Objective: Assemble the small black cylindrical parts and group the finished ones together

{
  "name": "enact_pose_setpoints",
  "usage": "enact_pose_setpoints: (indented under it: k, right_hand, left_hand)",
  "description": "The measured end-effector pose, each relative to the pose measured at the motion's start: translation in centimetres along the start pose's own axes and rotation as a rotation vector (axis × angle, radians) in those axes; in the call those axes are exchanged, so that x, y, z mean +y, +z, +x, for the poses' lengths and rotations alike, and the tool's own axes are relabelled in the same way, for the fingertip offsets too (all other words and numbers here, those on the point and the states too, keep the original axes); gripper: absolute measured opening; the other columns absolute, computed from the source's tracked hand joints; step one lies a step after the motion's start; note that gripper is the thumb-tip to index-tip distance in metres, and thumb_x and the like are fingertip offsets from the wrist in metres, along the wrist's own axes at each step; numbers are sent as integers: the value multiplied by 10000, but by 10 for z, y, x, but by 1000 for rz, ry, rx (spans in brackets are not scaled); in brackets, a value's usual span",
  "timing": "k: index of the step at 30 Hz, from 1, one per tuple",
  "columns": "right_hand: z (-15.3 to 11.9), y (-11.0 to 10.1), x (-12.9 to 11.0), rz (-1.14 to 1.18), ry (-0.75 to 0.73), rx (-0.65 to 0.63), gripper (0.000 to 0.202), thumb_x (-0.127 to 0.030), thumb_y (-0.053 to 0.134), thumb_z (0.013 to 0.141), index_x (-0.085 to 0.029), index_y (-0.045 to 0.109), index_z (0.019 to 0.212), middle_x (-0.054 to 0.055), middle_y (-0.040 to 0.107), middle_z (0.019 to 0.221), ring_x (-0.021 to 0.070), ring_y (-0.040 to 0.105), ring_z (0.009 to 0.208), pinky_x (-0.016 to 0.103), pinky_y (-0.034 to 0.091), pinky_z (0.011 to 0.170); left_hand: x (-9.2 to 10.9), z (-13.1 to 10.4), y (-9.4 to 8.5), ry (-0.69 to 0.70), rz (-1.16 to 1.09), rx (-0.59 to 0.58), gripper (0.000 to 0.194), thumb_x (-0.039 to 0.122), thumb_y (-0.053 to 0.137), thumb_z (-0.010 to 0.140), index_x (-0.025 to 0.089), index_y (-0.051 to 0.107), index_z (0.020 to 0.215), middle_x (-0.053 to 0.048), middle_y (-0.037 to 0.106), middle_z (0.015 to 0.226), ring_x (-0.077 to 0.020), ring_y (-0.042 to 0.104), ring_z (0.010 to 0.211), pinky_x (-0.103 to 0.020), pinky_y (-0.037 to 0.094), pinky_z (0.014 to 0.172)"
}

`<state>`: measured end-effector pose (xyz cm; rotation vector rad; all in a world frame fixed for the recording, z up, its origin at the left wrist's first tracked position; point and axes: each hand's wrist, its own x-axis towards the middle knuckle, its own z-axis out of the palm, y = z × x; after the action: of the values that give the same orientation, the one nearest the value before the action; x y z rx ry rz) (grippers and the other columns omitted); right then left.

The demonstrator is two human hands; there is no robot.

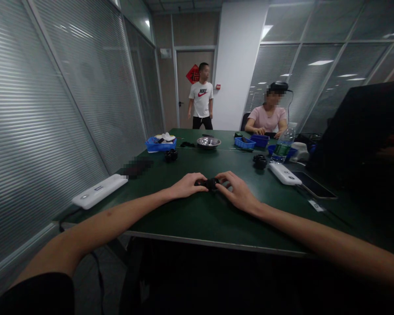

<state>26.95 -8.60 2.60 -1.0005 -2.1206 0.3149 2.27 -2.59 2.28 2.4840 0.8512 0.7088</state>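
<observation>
A small black object lies low over the green table, between my two hands; its exact kind I cannot make out. My left hand has thumb and fingers closed on its left end. From the other side, my right hand curls its fingers and thumb round the right end. Both forearms reach in from the lower corners. The fingers hide part of the object.
On the green table are black round-edged clusters, a steel bowl, a blue basket, a water bottle, white power strips and a phone. One person stands; another sits opposite.
</observation>
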Motion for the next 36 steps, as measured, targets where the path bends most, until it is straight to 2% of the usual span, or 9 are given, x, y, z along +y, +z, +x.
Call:
enact_pose_setpoints:
  k: [6, 13, 20, 24, 27, 32, 36]
  right_hand:
    - [0, -1, -1, 38, -111, -25, 206, -237, 608, 968, -228, 633, 1173, 85, 595, 1186, 238, 622, 1083, 390, 592, 881]
    - [0, 0, 1, -11, 12, 7, 200, -327, 577, 1008, -214, 626, 1166, 88, 621, 1124, 229, 653, 968, 386, 597, 792]
    - [0, -2, -4, 31, -117, -26, 198, -231, 597, 975, -233, 635, 1169, 81, 606, 1176, 235, 628, 1070, 399, 590, 883]
    - [1, 0, -4, 2, -32, 29, 185, -274, 595, 986, -217, 622, 1160, 92, 611, 1153, 237, 649, 1022, 405, 601, 837]
    - [0, 1, -1, -15, 18, 15, 184, -298, 595, 992, -215, 620, 1155, 85, 621, 1116, 217, 660, 925, 393, 605, 779]
    - [-1, -1, -1, 33, -75, -37, 200, -222, 611, 961, -236, 631, 1160, 80, 593, 1190, 227, 637, 1059, 389, 609, 851]
    - [0, 0, -3, 27, -66, 6, 193, -247, 606, 969, -228, 631, 1160, 88, 600, 1186, 236, 641, 1068, 394, 609, 845]
  left_hand:
    - [0, -1, -1, 2, 2, -12, 336, 396, 730, 899, 152, 702, 1128, -56, 672, 1009, -200, 626, 916, -294, 457, 788]
    - [-1, -1, -1, 4, 9, -12, 352, 419, 719, 905, 162, 702, 1145, -59, 681, 1023, -203, 632, 920, -303, 466, 800]
    - [-2, -1, -1, 15, 2, -8, 356, 433, 715, 907, 162, 700, 1137, -56, 677, 1027, -201, 631, 926, -298, 465, 797]
    - [-1, 0, 0, 2, 10, -11, 344, 417, 714, 906, 166, 703, 1142, -58, 685, 1025, -203, 631, 922, -300, 466, 800]
    - [-1, 0, 0, 2, 9, -11, 342, 420, 713, 909, 166, 704, 1138, -59, 683, 1021, -203, 631, 924, -301, 466, 803]
    - [-2, -1, 0, 23, 1, -5, 340, 420, 713, 911, 157, 702, 1126, -54, 677, 1008, -201, 633, 927, -297, 459, 807]
    - [-1, -1, 0, 17, 12, -4, 342, 417, 716, 908, 157, 705, 1130, -55, 677, 1005, -203, 630, 923, -295, 457, 803]
